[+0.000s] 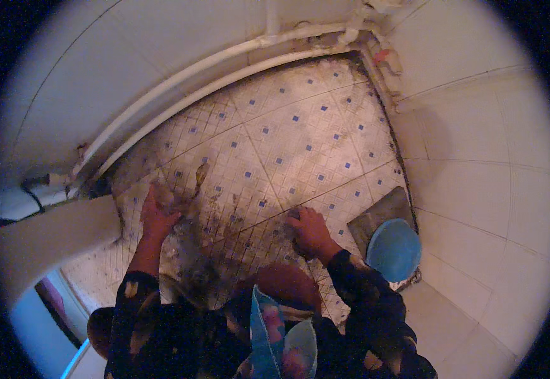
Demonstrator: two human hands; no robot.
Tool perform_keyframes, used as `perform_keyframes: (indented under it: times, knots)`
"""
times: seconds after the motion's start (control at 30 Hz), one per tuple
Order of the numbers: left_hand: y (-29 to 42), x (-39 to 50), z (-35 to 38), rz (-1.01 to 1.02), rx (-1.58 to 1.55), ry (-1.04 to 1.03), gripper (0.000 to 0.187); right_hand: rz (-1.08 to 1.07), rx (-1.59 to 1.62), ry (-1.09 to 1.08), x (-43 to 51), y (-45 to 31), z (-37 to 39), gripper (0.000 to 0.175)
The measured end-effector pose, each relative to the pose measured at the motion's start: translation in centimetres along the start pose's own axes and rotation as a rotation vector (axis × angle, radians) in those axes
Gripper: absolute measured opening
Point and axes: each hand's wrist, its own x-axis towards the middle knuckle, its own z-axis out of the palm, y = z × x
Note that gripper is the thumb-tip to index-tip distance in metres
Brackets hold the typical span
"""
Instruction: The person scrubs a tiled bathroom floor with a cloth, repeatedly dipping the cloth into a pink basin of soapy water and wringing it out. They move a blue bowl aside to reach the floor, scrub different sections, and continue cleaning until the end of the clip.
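Note:
My left hand [159,215] is low over the soiled left part of the patterned tile floor [279,161], its thumb apart from the fingers. A dim, pale patch lies by its fingertips, and I cannot tell whether the hand holds anything. My right hand [312,231] is curled down at the floor, near a tile joint. Something dark shows under its fingers, too blurred to name. Dark grime and streaks cover the tiles between the hands. A brown smear [202,174] marks the floor ahead of them.
Two pale pipes [185,78] run low along the far wall. At right, a round blue plastic lid or bucket [393,251] overlaps a grey slab [379,213] beside the tiled wall [464,184]. A beige fixture [57,241] juts in at left, near a dark hose [33,189].

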Motion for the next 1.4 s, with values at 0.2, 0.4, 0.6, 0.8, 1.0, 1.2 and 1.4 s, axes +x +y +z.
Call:
perform_keyframes:
  times: [0.2,0.4,0.6,0.8,1.0,1.2,1.4]
  knots:
    - [0.2,-0.9,-1.0,0.004,-0.02,-0.026,0.103,0.391,0.027,0.795,2.8,14.5,-6.8,0.044]
    - [0.3,-1.7,-1.5,-0.115,-0.003,-0.003,0.091,0.8,0.095,0.874,11.7,19.7,-9.1,0.037]
    - [3.1,-1.6,-2.2,-0.117,0.01,0.006,0.085,0.028,-0.046,0.627,11.9,2.8,-2.9,0.039]
    - [2.3,-2.5,-4.9,0.005,0.144,0.119,0.08,0.072,-0.105,0.86,13.3,12.9,-7.7,0.041]
    - [0.1,-7.1,-7.1,-0.039,0.178,0.134,0.079,0.581,0.184,0.953,17.8,25.6,-13.4,0.052]
    - [1.0,-9.3,-6.9,-0.1,0.167,0.072,0.075,0.228,0.145,0.811,31.0,11.1,-10.6,0.056]
    - [1.6,-8.5,-6.7,0.019,0.174,0.103,0.074,-0.233,-0.038,0.478,31.2,-9.6,-4.4,0.045]
